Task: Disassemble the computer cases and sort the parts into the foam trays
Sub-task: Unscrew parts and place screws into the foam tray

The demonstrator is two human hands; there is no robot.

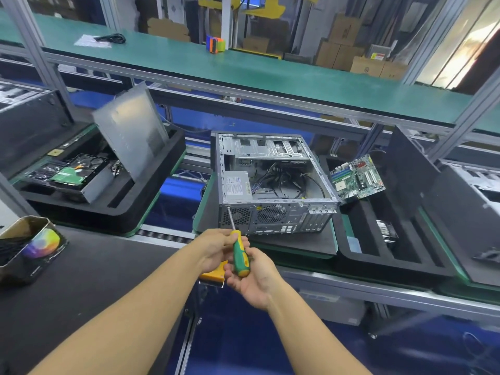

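We hold the screwdriver (239, 253) in both hands just in front of the case (273, 185). Our left hand (216, 250) curls its fingers round the top of the handle. Our right hand (254, 277) wraps fingers and thumb round the butt. The tip rests at the case's rear edge, by the power supply (236, 185). Left of the case, a foam tray (151, 190) holds a tilted panel (130, 136) and a hard drive (78, 171). Right of the case, a second tray (378, 255) carries a motherboard (357, 177) leaning by the case's corner.
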